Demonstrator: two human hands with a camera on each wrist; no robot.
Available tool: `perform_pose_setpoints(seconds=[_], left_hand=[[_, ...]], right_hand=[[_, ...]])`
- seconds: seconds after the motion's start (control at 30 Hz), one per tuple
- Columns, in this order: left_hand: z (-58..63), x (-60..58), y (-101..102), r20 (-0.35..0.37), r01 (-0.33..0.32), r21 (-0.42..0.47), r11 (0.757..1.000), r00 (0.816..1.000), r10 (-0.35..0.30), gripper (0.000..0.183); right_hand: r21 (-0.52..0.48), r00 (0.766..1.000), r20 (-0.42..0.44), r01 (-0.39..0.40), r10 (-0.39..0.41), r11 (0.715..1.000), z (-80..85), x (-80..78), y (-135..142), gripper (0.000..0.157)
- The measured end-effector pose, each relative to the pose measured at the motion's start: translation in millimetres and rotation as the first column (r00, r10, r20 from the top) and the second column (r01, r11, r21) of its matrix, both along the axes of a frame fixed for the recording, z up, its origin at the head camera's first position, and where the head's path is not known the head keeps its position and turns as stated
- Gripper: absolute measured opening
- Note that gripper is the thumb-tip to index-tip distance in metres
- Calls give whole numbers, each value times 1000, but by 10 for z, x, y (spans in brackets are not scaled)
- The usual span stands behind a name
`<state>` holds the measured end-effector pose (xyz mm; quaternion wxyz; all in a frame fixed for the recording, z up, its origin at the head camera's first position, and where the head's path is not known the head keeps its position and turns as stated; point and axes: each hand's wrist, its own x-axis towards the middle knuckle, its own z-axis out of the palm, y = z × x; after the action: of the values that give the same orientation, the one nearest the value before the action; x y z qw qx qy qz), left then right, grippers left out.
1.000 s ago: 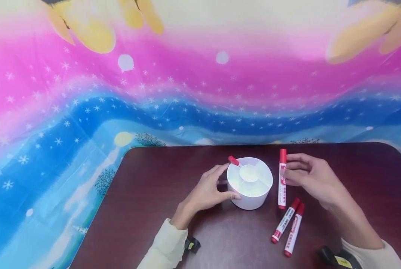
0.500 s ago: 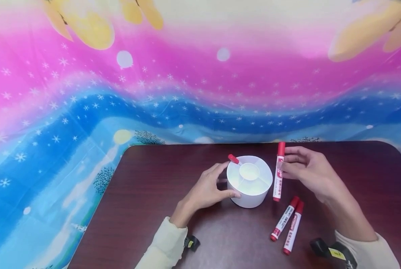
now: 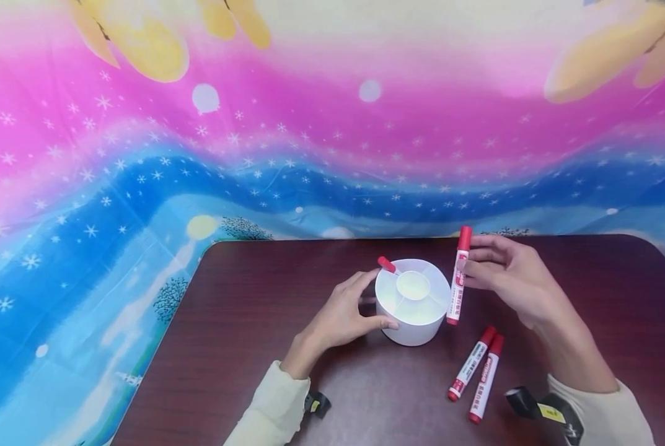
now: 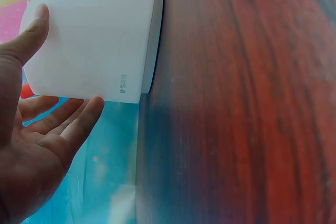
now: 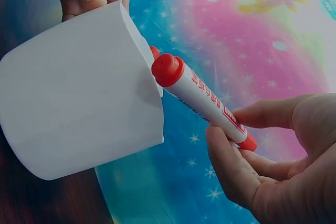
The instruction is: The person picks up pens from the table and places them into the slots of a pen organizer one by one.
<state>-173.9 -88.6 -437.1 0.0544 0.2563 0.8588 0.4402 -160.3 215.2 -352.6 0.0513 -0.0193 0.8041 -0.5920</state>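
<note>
Firstly, one red-and-white marker, pinched between the thumb and fingers of the right hand, is held off the table at the right side of a white round holder. It is tilted slightly from upright, the longer red end turned up and the short red end down; whether the holder's rim is touched by it cannot quite be told. The holder, stood on the table, is divided into a round centre well and outer compartments; on its wall a small printed mark is shown in the left wrist view. It is gripped by the left hand, with the thumb laid on the near wall and the fingers spread along the other side. A red marker end is seen leaning above the rim, at the far left compartment. Nearer the person, two further markers are laid slantwise side by side, red ends up-table. Both arms are covered by pale sleeves. The table is backed by a pink-and-blue cloth printed with snowflakes.
</note>
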Motion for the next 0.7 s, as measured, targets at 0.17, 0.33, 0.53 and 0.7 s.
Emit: perform_pose_setpoints(seconds=[0.17,0.33,0.53,0.7], left_hand=[[4,6,3,2,2,5,1000,1000,-2,99],[1,13,1,2,-1,7,1000,1000,1,98],[-10,14,-1,4,0,13,1000,1000,0,98],[-12,8,9,3,2,14,1000,1000,-2,98]], right_hand=[[-24,1000,-21,10,-11,1000,-11,1,2,65],[-96,999,-33,16,-20,995,-34,-5,10,66],[-168,998,-45,31,-39,985,-46,-10,22,61],[-229,996,-63,45,-61,972,-54,-3,44,50]])
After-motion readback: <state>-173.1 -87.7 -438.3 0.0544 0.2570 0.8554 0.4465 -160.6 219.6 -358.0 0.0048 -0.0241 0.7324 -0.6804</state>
